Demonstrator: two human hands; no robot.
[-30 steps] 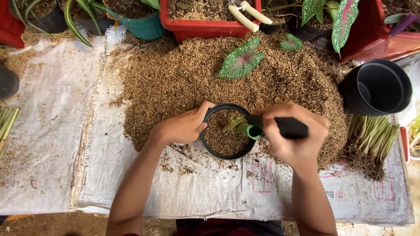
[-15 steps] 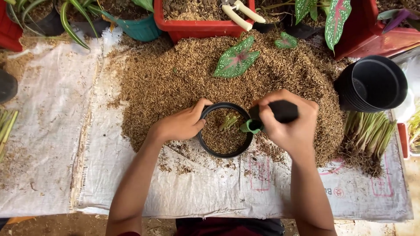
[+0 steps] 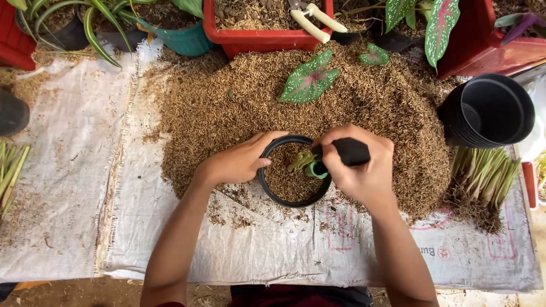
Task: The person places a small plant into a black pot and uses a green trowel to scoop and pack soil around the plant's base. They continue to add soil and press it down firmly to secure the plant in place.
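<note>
A small black pot [image 3: 272,187] part-filled with brown husk stands at the front edge of a big husk pile [image 3: 227,96]. My left hand [image 3: 242,160] grips the pot's left rim. My right hand [image 3: 359,169] is closed around a tool with a black handle [image 3: 351,151] and a green tip [image 3: 316,169], the tip pressed into the husk inside the pot. A small seedling [image 3: 300,161] with pale leaves sits in the pot just left of the green tip.
A stack of empty black pots [image 3: 490,113] stands at the right, a bundle of green cuttings [image 3: 484,173] below it. Red planters [image 3: 267,38], pruning shears [image 3: 310,16], a teal pot [image 3: 182,40] and spotted leaves [image 3: 310,79] lie behind. White woven sacking [image 3: 74,170] covers the surface.
My right hand has shifted left and down, bringing the tool's green tip further into the pot. The left hand stays on the rim.
</note>
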